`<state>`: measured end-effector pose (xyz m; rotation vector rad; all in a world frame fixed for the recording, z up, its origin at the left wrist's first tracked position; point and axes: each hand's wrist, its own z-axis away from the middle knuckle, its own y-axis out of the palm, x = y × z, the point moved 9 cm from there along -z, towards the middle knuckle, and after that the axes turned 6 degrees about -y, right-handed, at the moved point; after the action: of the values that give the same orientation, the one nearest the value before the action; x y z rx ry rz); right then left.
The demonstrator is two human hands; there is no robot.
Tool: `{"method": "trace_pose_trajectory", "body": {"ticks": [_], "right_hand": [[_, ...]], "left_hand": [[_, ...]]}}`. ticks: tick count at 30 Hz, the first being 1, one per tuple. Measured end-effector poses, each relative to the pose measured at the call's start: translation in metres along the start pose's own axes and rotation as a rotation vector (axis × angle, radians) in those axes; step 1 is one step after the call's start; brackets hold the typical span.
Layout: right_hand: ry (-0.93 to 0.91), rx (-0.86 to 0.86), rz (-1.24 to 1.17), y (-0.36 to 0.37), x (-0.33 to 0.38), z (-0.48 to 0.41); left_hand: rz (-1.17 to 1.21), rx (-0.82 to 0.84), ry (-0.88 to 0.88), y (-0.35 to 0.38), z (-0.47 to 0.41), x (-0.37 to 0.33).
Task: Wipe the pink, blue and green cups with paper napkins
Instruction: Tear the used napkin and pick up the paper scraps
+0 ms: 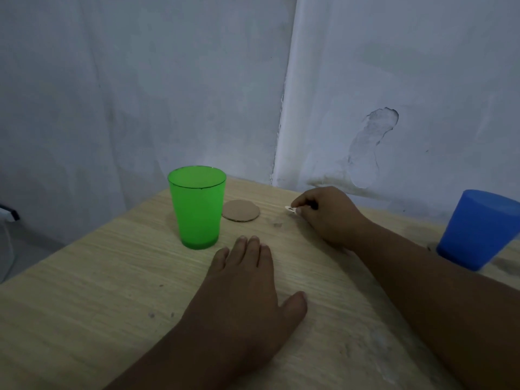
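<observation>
A translucent green cup (pixel 197 206) stands upright on the wooden table (pixel 84 291), left of centre. A blue cup (pixel 475 229) stands upside down at the right edge of the view. My left hand (pixel 247 288) lies flat on the table with straight fingers, just right of the green cup's base and not touching it. Farther back, my right hand (pixel 326 212) pinches a small white scrap (pixel 290 208) between thumb and fingertips, close to the tabletop. No pink cup and no whole napkin are in view.
A round brown cardboard coaster (pixel 241 210) lies flat between the green cup and my right hand. The table's far edge meets a grey-white wall (pixel 365 80) with peeling paint. The table's left edge drops off to the floor.
</observation>
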<state>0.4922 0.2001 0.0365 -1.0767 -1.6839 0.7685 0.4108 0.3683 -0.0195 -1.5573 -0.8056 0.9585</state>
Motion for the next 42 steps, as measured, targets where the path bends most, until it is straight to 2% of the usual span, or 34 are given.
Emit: {"method": "trace_pose_trajectory", "body": {"ticks": [3, 6, 9, 11, 13, 16, 18, 25, 28, 31, 34, 37, 42], "right_hand": [[-0.001, 0.013, 0.023, 0.013, 0.008, -0.005], [-0.081, 0.047, 0.048, 0.027, 0.027, -0.004], [-0.145, 0.135, -0.016, 0.027, 0.036, 0.002], [-0.111, 0.173, -0.086, 0.020, 0.029, 0.005], [-0.023, 0.107, -0.135, 0.007, 0.010, 0.004], [0.166, -0.085, -0.214, -0.012, -0.026, 0.000], [0.222, -0.124, -0.190, -0.013, -0.038, -0.003], [0.060, -0.020, 0.044, 0.015, -0.006, -0.013], [-0.029, 0.031, 0.042, 0.017, 0.005, -0.011], [-0.040, 0.116, -0.037, 0.014, 0.004, -0.004], [0.055, 0.026, -0.182, 0.003, -0.010, 0.000], [0.178, -0.104, -0.149, -0.004, -0.028, -0.002], [0.088, -0.044, 0.039, 0.018, -0.006, -0.017]], "left_hand": [[0.000, 0.000, 0.001, 0.001, 0.000, 0.000], [-0.006, -0.008, 0.005, 0.000, 0.000, 0.000], [-0.003, 0.004, 0.002, 0.000, 0.000, 0.000], [-0.007, 0.006, 0.003, 0.000, -0.001, 0.000], [-0.009, 0.004, 0.004, 0.001, 0.000, -0.001], [-0.003, 0.003, 0.000, 0.000, 0.000, 0.000], [-0.009, 0.003, -0.002, 0.000, 0.000, 0.000], [-0.017, 0.013, -0.005, -0.001, 0.000, 0.000], [-0.011, 0.012, -0.005, 0.000, 0.000, 0.000], [-0.013, -0.001, -0.001, 0.000, -0.001, 0.000], [-0.008, -0.001, -0.002, -0.001, 0.000, 0.000], [-0.007, -0.005, 0.004, -0.001, 0.001, 0.000], [-0.004, -0.004, 0.006, 0.000, -0.001, 0.000]]}}
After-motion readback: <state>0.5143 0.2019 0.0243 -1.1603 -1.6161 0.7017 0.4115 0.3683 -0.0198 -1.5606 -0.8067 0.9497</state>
